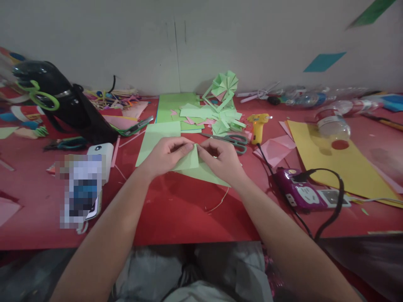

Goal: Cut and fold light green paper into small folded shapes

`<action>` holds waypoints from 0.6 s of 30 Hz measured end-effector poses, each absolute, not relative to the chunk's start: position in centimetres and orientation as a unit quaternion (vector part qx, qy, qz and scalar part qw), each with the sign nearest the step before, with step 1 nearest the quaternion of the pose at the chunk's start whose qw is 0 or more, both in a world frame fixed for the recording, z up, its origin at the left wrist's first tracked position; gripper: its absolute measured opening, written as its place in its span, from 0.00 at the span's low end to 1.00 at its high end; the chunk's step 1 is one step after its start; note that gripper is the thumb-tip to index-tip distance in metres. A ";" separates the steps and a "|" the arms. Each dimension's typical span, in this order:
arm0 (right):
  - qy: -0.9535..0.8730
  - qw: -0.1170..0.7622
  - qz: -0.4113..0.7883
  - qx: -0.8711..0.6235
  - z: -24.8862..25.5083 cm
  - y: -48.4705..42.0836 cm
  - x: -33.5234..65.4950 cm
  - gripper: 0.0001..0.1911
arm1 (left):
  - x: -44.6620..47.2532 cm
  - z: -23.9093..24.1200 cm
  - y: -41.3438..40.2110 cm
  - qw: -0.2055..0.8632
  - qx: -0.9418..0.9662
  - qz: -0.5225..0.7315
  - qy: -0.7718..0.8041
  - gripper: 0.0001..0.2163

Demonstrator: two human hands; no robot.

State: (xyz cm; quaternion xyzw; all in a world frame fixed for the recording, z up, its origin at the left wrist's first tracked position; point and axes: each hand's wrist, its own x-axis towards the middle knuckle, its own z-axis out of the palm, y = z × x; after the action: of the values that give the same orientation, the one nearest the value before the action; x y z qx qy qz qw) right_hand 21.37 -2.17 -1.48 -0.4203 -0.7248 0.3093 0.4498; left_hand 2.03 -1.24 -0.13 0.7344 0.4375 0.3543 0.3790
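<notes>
Both hands meet over a small piece of light green paper [190, 160], pinching its upper right corner. My left hand [168, 155] is closed, its thumb and fingers pressed on the paper from the left. From the right, my right hand [220, 157] grips the same corner with thumb and fingertips. Beneath lie larger light green sheets [147, 147], partly hidden by the hands. Scissors with grey-green handles [237, 140] lie just behind my right hand. Further back stands a folded green paper construction [225, 88] with a round pleated top, with green paper scraps [197, 111] beside it.
A yellow glue gun [258, 126] stands right of the scissors, its cord running to a purple power strip [296, 191]. Yellow sheets [327, 151] and a plastic bottle [333, 126] lie at right. At left are a phone [94, 212], pliers [67, 144] and a black stand-like object [67, 100].
</notes>
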 end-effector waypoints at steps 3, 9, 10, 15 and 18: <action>-0.736 0.438 0.303 -0.419 -1.4 -2.2 21.4 0.13 | 1.8 0.0 -1.2 0.395 0.731 0.350 0.434 0.16; -0.745 0.419 0.314 -0.415 -1.4 -2.3 21.4 0.13 | 1.7 0.4 -1.5 0.446 0.704 0.337 0.438 0.15; -0.745 0.418 0.315 -0.414 -1.4 -2.3 21.4 0.13 | 1.7 0.5 -1.6 0.450 0.701 0.337 0.440 0.15; -0.744 0.421 0.323 -0.406 -1.6 -2.2 21.5 0.13 | 1.9 0.6 -1.6 0.467 0.696 0.329 0.435 0.14; -0.746 0.423 0.321 -0.401 -1.6 -2.2 21.5 0.13 | 2.0 0.4 -1.6 0.459 0.695 0.335 0.440 0.14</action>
State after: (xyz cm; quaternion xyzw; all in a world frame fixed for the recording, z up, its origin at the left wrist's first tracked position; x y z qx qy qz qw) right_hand 21.53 -2.16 -1.62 -0.4011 -0.7462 0.3210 0.4234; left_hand 1.99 -1.56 0.41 0.6955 0.4401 0.3351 0.4586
